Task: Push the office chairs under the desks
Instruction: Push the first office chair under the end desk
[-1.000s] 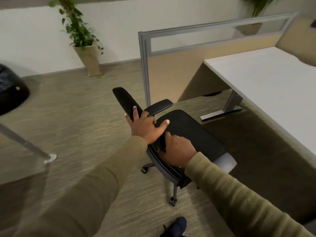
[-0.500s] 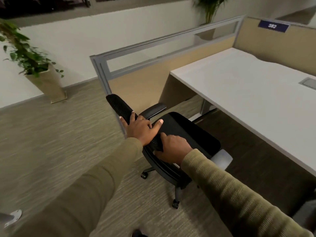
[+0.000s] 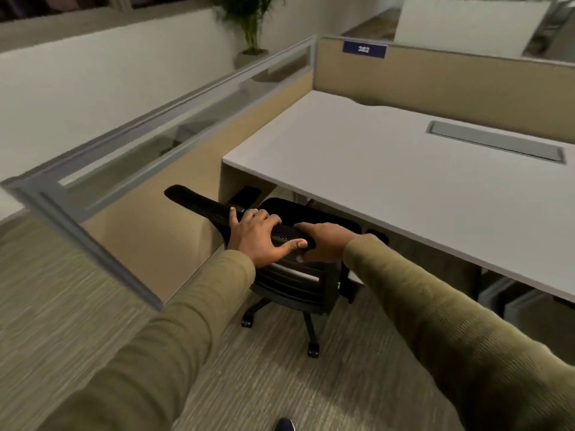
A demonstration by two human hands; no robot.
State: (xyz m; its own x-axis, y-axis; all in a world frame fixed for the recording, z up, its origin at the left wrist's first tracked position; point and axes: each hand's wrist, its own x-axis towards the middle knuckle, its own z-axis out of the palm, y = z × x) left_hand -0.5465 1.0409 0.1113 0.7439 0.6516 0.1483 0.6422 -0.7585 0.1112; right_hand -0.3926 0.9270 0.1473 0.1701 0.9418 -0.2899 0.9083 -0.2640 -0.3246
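Both my arms reach forward in olive sleeves, and my left hand lies over the top edge of the office chair's backrest, fingers curled over the far side and thumb stretched along the near side, while my right hand clamps the same edge just beside it, fingers wrapped round the rim. The backrest's long axis runs from upper left to lower right, roughly parallel to the edge of the white desk. The office chair faces the desk, its seat partly tucked beneath the desktop, its wheeled base on the carpet just outside, close to the tan partition.
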